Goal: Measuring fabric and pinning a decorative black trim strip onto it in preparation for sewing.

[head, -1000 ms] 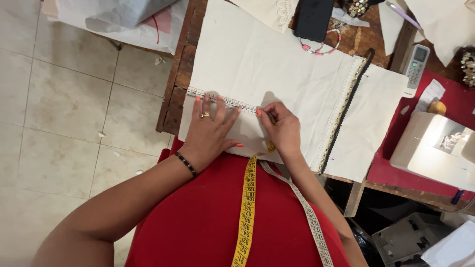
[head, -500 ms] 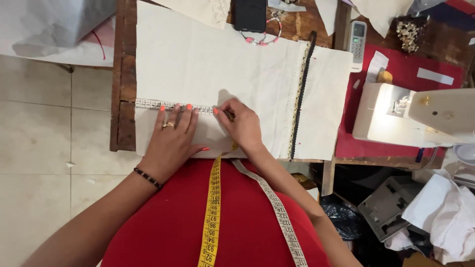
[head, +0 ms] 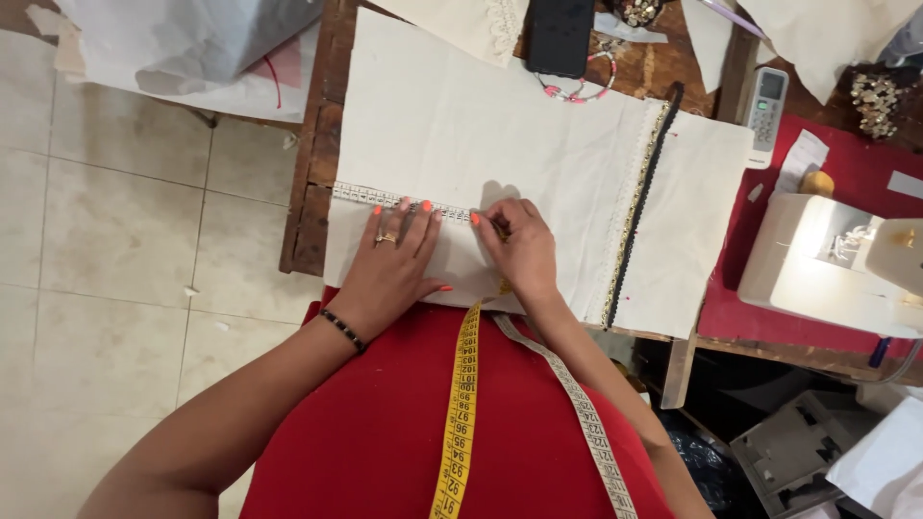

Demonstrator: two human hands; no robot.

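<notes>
Wooden boards make up the table (head: 310, 173), and pale floor tiles (head: 115, 240) show beside it. On the table lies a big cream cloth (head: 500, 125), spread flat.

A thin strip of white trim (head: 361, 193) lies on the cloth. It runs sideways, from the cloth's left edge toward the middle. It sits just past the fingertips of both hands, on the side away from the person.

The left hand (head: 389, 269) lies flat and open on the cloth. Its fingers are spread, and the tips press on the trim. It grips nothing. A ring and a dark bracelet are on this hand.

The right hand (head: 519, 248) is curled up, with the fingers bent in. The fingertips pinch at the right end of the trim. I cannot tell if it has a pin or only the trim. Both hands are at the trim, the right one at its end.

A yellow tape measure (head: 461, 413) hangs down over the red top (head: 385, 432). Farther right on the cloth is a black and gold border (head: 639, 207). A dark phone (head: 560, 34) lies at the far edge. A white sewing machine (head: 827, 264) stands on a red mat (head: 865, 173) to the right, with a white remote (head: 767, 101) near it.
</notes>
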